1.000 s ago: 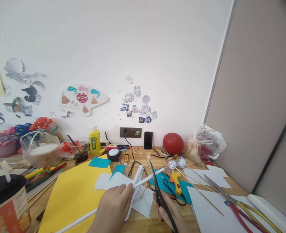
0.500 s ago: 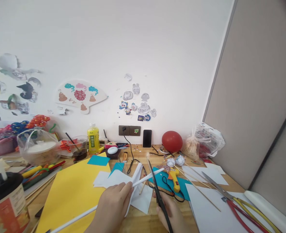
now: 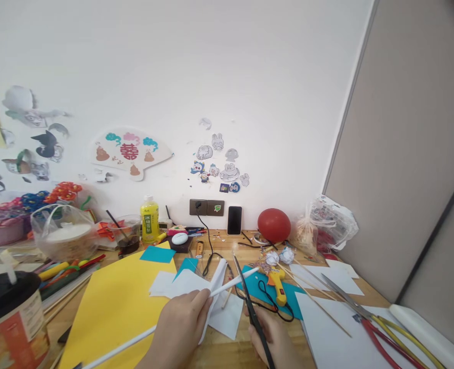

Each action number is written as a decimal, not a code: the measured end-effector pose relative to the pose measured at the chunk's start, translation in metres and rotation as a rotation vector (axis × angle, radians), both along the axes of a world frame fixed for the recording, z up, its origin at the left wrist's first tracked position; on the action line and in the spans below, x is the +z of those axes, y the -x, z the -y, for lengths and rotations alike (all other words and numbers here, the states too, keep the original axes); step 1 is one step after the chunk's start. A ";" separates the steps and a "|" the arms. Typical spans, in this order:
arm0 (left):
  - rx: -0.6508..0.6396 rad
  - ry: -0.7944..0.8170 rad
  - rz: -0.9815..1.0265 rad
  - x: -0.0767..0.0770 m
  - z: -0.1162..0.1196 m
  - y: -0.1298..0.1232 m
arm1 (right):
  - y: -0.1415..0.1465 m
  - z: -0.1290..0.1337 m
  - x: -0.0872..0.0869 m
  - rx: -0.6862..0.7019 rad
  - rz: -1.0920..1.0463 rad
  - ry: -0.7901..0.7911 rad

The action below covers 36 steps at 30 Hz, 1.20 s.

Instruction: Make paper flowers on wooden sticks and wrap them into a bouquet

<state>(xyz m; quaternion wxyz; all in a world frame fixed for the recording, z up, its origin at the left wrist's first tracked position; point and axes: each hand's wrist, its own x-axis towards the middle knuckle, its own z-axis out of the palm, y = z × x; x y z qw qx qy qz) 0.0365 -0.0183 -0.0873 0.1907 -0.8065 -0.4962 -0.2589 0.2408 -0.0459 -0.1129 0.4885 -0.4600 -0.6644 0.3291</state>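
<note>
My left hand (image 3: 182, 320) is closed around a long white rod (image 3: 124, 348) that looks wrapped in paper. The rod slants from lower left up to the right, its far end sticking out past my fingers. In my right hand (image 3: 275, 333) is a pair of scissors (image 3: 252, 310) with dark handles, blades pointing away from me. The blades cross the rod near its far end; I cannot tell whether they touch it. A folded white paper strip (image 3: 218, 274) stands by my left fingertips, and white sheets lie beneath.
Yellow paper (image 3: 115, 292) spreads on the left, near a drink cup (image 3: 13, 318). A yellow glue gun (image 3: 278, 287) rests on blue paper beyond my right hand. Larger scissors (image 3: 365, 311) lie at right. Behind stand a bottle (image 3: 150, 220), a phone (image 3: 234, 220) and a red balloon (image 3: 274, 224).
The view has shifted very slightly. Both hands, the rod and the scissors stay almost exactly where they were.
</note>
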 end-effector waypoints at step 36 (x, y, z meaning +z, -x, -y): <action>-0.240 -0.195 0.332 0.009 0.003 0.013 | -0.037 -0.021 -0.006 -0.321 0.300 0.029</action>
